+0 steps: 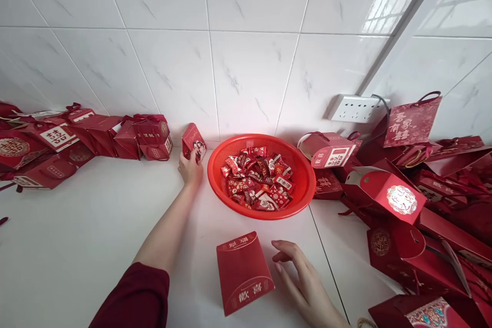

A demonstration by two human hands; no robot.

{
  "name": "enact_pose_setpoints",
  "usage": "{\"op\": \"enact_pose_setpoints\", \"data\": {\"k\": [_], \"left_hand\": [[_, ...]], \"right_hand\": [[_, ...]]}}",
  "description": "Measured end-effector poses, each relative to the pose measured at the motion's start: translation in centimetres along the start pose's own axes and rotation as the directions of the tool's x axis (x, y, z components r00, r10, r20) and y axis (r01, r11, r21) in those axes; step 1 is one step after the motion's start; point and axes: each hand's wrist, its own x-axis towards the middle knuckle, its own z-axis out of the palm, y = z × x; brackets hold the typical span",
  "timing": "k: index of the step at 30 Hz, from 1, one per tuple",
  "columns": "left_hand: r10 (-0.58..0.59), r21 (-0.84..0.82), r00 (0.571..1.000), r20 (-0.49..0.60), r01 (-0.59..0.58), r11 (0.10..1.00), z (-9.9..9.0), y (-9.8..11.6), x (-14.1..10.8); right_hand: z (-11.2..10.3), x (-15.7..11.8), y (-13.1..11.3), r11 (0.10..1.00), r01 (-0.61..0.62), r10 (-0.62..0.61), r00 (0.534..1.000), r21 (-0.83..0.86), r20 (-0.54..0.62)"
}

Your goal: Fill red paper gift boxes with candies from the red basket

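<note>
Close to the tiled wall, my left hand has its fingers around the lower part of a small red box with a couple printed on it. The box stands upright on the white counter, just left of a red plastic basket. Inside the basket are many wrapped sweets. A larger red box with pale gold lettering is in front of the basket, closest to me. Right beside that box, my right hand is open, fingers curved and apart, holding nothing.
Red gift boxes line the wall on the left. More are piled on the right, including a red box with a round white emblem. A white power strip is on the wall. The white counter has a seam at right.
</note>
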Motion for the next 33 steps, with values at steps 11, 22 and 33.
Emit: {"op": "enact_pose_setpoints", "data": {"k": [11, 22, 33], "left_hand": [[0.012, -0.147, 0.995, 0.1, 0.003, 0.989, -3.9, 0.8, -1.9], [0.466, -0.576, 0.753, 0.465, -0.142, 0.805, -17.7, -0.6, -21.3], [0.32, -0.07, 0.926, 0.203, -0.312, 0.947, -17.1, -3.0, -21.8]], "right_hand": [[0.3, -1.1, -1.6, 0.969, 0.224, -0.208, 0.968, -0.102, 0.143], [4.0, -0.2, -2.7, 0.962, -0.237, 0.209, 0.96, 0.138, 0.189], [3.6, -0.3, -3.0, 0.965, -0.198, 0.15, 0.954, 0.173, 0.259]]}}
